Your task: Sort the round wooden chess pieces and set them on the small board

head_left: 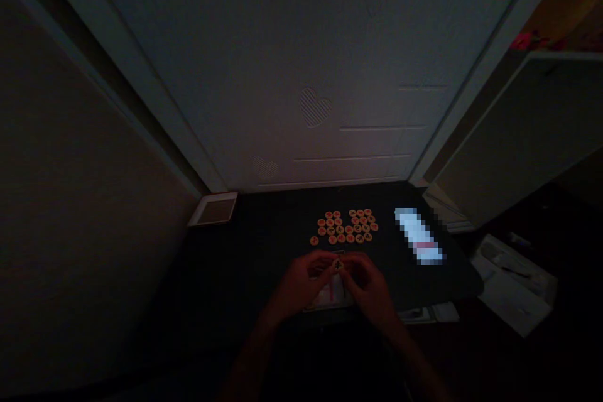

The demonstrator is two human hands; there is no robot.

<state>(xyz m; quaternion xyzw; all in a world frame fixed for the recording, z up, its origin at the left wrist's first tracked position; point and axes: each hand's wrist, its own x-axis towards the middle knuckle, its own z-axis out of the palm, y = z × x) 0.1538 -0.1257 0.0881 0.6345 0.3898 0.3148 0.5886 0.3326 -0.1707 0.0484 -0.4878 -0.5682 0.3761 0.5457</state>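
Observation:
Between the fingertips of both hands is a round xiangqi piece (338, 265) with a dark character on its face. My left hand (304, 276) pinches it from the left, and my right hand (370, 279) closes on it from the right. Beneath my hands lies a pale, shallow box or packet (330, 295), mostly hidden by the fingers. Just beyond them, several more xiangqi pieces (349, 230) lie flat in loose rows on the dark table (264, 232), some marked red and some dark.
A bright, pixelated oblong (419, 235) lies on the table's right side. A shallow box lid (214, 209) rests at the back left corner. Behind stands a pale panel with embossed hearts (315, 107). Low on the right is a white box (516, 282). The lighting is very dim.

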